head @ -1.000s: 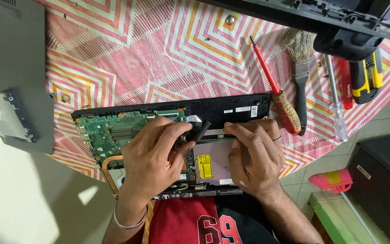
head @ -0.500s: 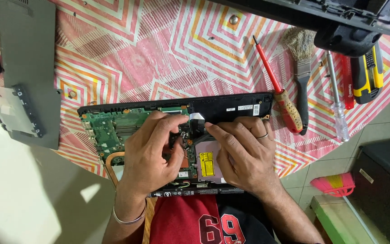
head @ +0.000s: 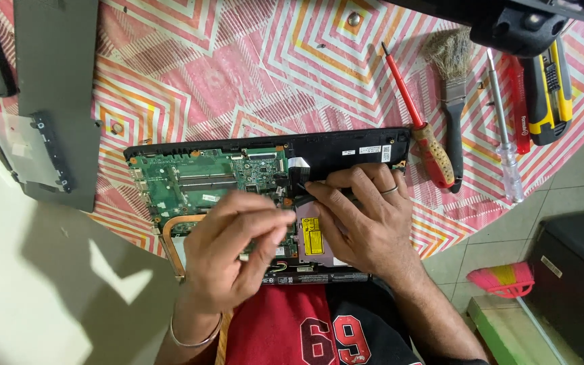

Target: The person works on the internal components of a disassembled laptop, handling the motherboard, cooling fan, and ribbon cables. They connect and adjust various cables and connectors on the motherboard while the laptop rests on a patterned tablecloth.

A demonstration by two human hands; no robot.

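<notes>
- Opened laptop, green circuit board bared, lying at near edge of bench under both hands.
- Left hand hovering over board, fingertips pinched narrow; anything held, cannot tell.
- Right hand pressed flat on chassis, grip on a thin black tool.
- Red screwdriver, brush lying just right.

Home setup, not a proper workshop: round table with a pink zigzag-patterned cloth as the bench, tiled floor, small pink broom lying on it. Repair kit spread on the cloth: red screwdriver, paintbrush, clear-handled screwdriver, opened laptop
</notes>
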